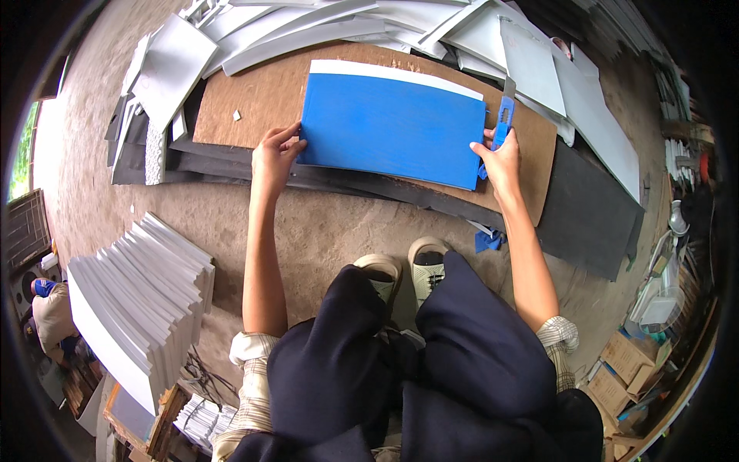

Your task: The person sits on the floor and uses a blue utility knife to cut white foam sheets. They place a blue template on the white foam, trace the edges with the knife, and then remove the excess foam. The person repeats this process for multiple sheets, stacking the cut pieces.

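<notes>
A flat blue rectangular board (392,123) lies over a white sheet (369,71), whose far edge shows beyond it. Both rest on a brown wooden board (246,96). My left hand (275,158) is closed on the blue board's left edge, thumb on top near the corner. At the right edge, my right hand (502,160) holds a blue utility knife (504,119) with its blade out and pointing away from me. The right thumb also touches the blue board's edge. Fingers under the boards are hidden.
Cut white panels (300,35) lie heaped beyond the wooden board. Black sheets (581,208) stick out from beneath it. A tall stack of white sheets (138,300) stands at my left. Cardboard boxes (616,369) sit at the lower right, and a blue scrap (486,241) lies near my feet.
</notes>
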The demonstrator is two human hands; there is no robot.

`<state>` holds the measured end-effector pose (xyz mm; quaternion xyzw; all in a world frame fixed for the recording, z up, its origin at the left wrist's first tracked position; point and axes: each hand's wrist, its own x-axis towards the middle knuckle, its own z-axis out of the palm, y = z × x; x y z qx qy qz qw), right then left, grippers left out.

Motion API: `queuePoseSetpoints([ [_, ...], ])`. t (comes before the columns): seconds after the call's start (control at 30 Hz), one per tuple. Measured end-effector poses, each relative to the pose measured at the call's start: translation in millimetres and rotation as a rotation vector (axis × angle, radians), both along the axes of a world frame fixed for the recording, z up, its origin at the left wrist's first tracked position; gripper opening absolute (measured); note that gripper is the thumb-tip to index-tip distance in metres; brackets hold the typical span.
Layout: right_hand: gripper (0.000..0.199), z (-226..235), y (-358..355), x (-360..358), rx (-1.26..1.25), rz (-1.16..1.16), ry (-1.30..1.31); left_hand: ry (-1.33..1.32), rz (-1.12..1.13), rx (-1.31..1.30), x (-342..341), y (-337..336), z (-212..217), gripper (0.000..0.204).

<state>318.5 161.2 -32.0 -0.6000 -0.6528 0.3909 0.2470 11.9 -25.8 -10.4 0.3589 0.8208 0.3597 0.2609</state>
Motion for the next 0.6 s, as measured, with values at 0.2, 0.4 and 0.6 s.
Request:
queuePoseSetpoints([
  [0.2, 0.044, 3, 0, 2, -0.055, 0.018, 0.049, 0.01, -0.007, 0.01, -2, -1, -5, 0.036],
  [0.4, 0.04, -1, 0, 4, -0.027, 0.042, -0.022, 0.033, -0.01, -0.017, 0, -2, -5, 0.037],
  [0.6, 0.036, -3, -3, 3, -0.003, 0.155, -0.271, 0.028, 0.008, 0.063, -2, 0, -11, 0.035],
])
